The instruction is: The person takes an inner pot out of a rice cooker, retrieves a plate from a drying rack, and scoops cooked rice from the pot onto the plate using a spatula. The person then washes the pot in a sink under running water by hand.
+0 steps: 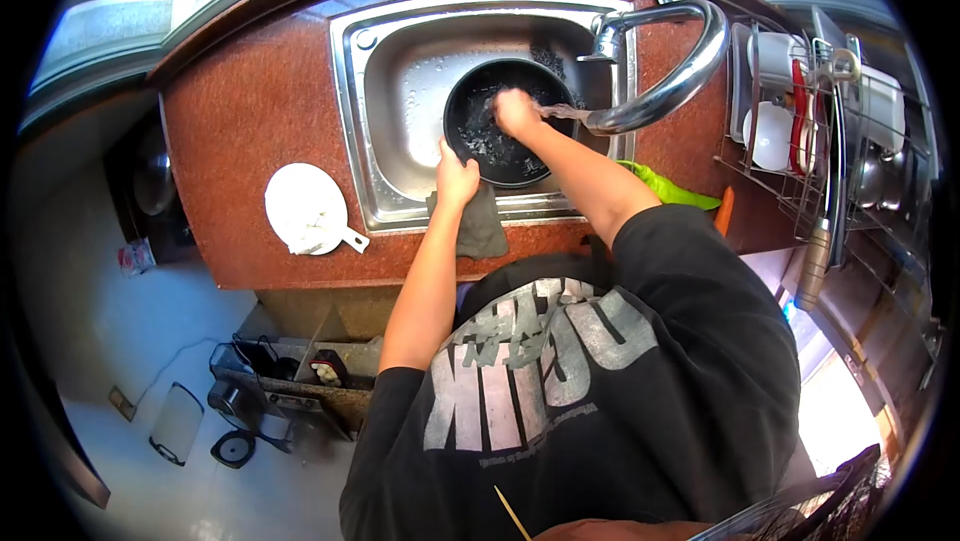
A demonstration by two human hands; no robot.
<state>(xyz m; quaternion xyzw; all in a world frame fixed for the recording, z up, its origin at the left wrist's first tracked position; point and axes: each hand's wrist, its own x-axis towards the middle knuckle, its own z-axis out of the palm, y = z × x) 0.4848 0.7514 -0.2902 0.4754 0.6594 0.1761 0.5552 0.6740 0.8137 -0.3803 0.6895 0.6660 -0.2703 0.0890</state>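
A round black pan (505, 166) sits in the stainless steel sink (400, 141), wet and bubbly inside. My left hand (458, 181) grips the near left side of its rim. Inside the pan, my right hand (517, 113) is closed and slightly blurred; whatever its fingers hold is hidden. Water runs from the curved chrome faucet (680, 81) beside my right hand into the pan. A dark grey cloth (482, 226) drapes over the sink's front edge, just below my left hand.
Left of the sink, a white round board with a handle (305, 209) lies on the red-brown counter (240, 121). A bright green item (670, 189) and an orange one (724, 211) lie near my right arm. A wire dish rack (785, 186) with dishes stands at right.
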